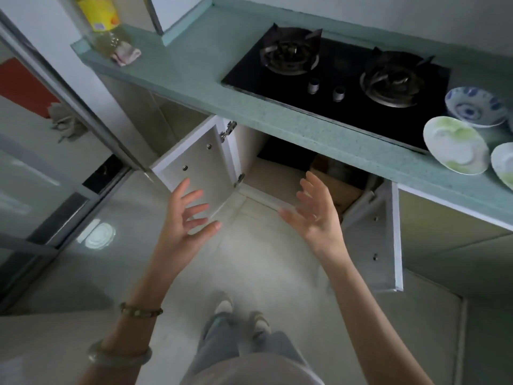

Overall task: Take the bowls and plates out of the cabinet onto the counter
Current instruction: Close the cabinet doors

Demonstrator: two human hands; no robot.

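Left hand [186,215]: wide, fingers spread, holding nothing, in front of the left door [200,168].
Right hand [313,209]: wide too, palm turned in, holding nothing, in front of the cabinet [277,173] mouth.
Cabinet: under the stove [341,76], both doors swung out; dark inside, only a brown box [338,187] showing.
Dishes out: a blue bowl [474,107], a green plate [455,145] and a second plate [503,165], close together on the surface [194,59], right of the stove.
Dishes left inside: cannot tell; hidden in the dark.
Step now: most likely reaching in with both hands for the next dish.
How to do it well: bend low and look in first; keep knuckles away from the surface edge and the right door [372,240]; take one dish or a small stack, a hand on each side, thumbs on the rim; lift a little, then pull out slowly.
Where to put it: a bare bit of the surface near the plates, not on the stove, not at the very edge.
Watch out: green plate seems close to the front edge; no bumping it.
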